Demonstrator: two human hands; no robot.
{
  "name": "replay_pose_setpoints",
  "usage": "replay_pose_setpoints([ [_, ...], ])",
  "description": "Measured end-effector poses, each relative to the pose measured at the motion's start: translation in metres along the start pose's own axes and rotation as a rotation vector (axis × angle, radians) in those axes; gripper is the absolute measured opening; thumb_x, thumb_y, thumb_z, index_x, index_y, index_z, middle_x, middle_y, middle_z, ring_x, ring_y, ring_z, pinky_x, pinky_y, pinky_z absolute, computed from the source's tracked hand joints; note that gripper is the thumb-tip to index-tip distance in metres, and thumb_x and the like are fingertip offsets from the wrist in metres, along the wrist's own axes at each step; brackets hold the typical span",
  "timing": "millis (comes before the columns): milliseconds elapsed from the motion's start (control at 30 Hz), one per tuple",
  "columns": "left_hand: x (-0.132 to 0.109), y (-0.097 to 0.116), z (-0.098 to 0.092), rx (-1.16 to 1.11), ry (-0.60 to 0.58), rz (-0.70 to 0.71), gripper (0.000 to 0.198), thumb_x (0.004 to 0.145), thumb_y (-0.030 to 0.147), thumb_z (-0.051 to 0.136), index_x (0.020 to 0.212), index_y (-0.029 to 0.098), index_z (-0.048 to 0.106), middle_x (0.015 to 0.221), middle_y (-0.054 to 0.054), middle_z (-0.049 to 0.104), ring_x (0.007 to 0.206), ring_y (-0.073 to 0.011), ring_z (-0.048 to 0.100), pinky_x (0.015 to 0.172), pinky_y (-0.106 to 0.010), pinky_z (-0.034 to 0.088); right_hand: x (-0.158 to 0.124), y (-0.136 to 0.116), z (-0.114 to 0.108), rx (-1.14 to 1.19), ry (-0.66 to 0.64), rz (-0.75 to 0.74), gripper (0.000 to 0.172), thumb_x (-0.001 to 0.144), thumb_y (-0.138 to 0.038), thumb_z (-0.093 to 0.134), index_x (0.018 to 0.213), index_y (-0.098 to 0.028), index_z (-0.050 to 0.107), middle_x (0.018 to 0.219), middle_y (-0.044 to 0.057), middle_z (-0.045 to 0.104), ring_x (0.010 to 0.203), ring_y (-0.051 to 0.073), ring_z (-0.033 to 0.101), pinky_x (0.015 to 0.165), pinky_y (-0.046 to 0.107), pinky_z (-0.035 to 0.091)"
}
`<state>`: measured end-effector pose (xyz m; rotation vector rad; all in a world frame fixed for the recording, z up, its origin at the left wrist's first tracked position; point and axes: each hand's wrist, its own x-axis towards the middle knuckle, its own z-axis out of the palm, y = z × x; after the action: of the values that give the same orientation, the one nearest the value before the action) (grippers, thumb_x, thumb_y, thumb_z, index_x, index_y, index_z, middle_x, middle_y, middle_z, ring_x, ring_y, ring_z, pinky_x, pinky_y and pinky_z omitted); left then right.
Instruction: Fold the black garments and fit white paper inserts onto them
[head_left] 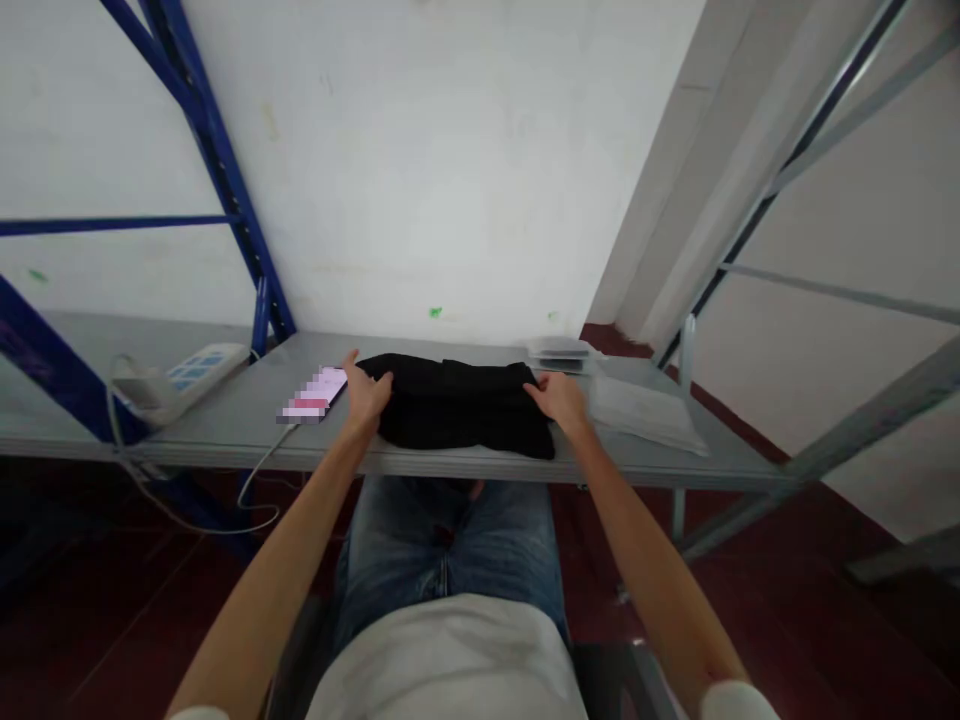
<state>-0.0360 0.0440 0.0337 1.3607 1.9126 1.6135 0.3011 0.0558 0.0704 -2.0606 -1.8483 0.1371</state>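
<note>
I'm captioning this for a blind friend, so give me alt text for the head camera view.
A person's left hand and right hand hold the ends of a black cloth on a gray shelf. A phone with a white cable lies left, near a power strip; a white packet lies right.

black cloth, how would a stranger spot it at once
On the long grey shelf below the white wall, find the person's left hand and right hand. Between them lies the wide black cloth, dark all over, unlike the lit rectangular phone and flat white packet either side.
</note>
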Motion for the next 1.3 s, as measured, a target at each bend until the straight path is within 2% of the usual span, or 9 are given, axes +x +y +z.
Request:
replay_pose_setpoints([
  [100,-0.003,0.009,-0.006,0.011,0.033,-0.076,0.084,0.085,0.022,0.064,0.158,0.017,0.023,0.116,-0.013,0.064,0.105,-0.0262,0.071,0.087,-0.040,0.063,0.001,0.004,0.001,0.013,0.031,-0.010,0.030,0.100,-0.049,0.062,0.110,-0.024,0.078,0.110,0.011,0.079,0.109,0.029,0.073,0.091,0.036,0.054],
  [300,-0.017,0.019,-0.014,0.471,-0.031,0.301,0.052,0.086,0.031,0.066,0.136,0.018,0.056,0.140,-0.021,0.061,0.138,-0.0416,0.052,0.119,-0.061,0.036,0.002,0.014,0.020,0.016,0.012,-0.087,0.038,0.095,-0.047,0.071,0.123,-0.021,0.072,0.121,0.011,0.075,0.116,0.027,0.070,0.096,0.035,0.053],
  [433,-0.004,0.029,-0.006,0.591,-0.225,0.374,0.034,0.086,0.031,0.066,0.119,0.023,0.066,0.123,-0.015,0.074,0.129,-0.0396,0.061,0.122,-0.066,0.026,0.014,0.011,0.019,0.108,0.092,-0.171,0.025,0.096,-0.035,0.069,0.118,-0.023,0.074,0.123,0.008,0.074,0.115,0.023,0.069,0.099,0.034,0.051],
  [533,0.012,0.036,-0.002,0.616,-0.320,0.371,0.028,0.081,0.027,0.068,0.109,0.024,0.071,0.105,-0.012,0.079,0.119,-0.0372,0.068,0.120,-0.063,0.031,0.023,0.008,0.013,0.227,0.045,-0.225,0.015,0.096,-0.027,0.067,0.109,-0.022,0.073,0.110,0.004,0.078,0.106,0.020,0.073,0.096,0.031,0.052],
  [700,0.023,0.044,-0.015,0.574,-0.414,0.469,0.014,0.080,0.026,0.065,0.088,0.025,0.076,0.100,-0.009,0.080,0.108,-0.0333,0.072,0.119,-0.059,0.036,0.027,0.007,0.007,0.169,-0.041,-0.242,0.044,0.088,-0.029,0.079,0.129,-0.018,0.067,0.117,0.009,0.078,0.103,0.021,0.074,0.094,0.031,0.054],
  [833,0.017,0.053,-0.038,0.382,-0.511,0.534,0.017,0.081,0.033,0.064,0.089,0.024,0.077,0.100,-0.007,0.079,0.100,-0.0274,0.072,0.103,-0.042,0.053,0.031,0.004,0.003,0.010,-0.136,-0.270,0.024,0.091,-0.030,0.076,0.112,-0.018,0.077,0.114,0.010,0.080,0.111,0.025,0.073,0.094,0.030,0.053],
  [1033,0.002,0.067,-0.071,0.262,-0.591,0.542,0.018,0.082,0.039,0.068,0.091,0.027,0.078,0.099,-0.004,0.079,0.096,-0.0253,0.072,0.099,-0.039,0.056,0.036,0.001,-0.032,0.188,-0.046,-0.344,0.017,0.090,-0.023,0.074,0.107,-0.018,0.076,0.111,0.007,0.080,0.102,0.022,0.074,0.093,0.031,0.053],
  [1167,-0.013,0.066,-0.086,0.257,-0.608,0.543,0.022,0.082,0.045,0.068,0.092,0.030,0.079,0.104,-0.003,0.079,0.101,-0.0253,0.072,0.101,-0.037,0.055,0.015,0.015,-0.058,0.357,0.048,-0.439,0.016,0.087,-0.020,0.072,0.103,-0.019,0.074,0.112,0.006,0.079,0.107,0.023,0.072,0.094,0.033,0.054],
  [1300,-0.030,0.057,-0.097,0.343,-0.789,0.512,0.021,0.076,0.047,0.074,0.090,0.032,0.080,0.101,-0.003,0.080,0.100,-0.0260,0.073,0.097,-0.034,0.056,-0.032,0.046,-0.052,0.337,-0.096,-0.520,0.019,0.082,-0.012,0.064,0.094,-0.022,0.075,0.120,0.005,0.076,0.114,0.025,0.069,0.095,0.036,0.055],
])
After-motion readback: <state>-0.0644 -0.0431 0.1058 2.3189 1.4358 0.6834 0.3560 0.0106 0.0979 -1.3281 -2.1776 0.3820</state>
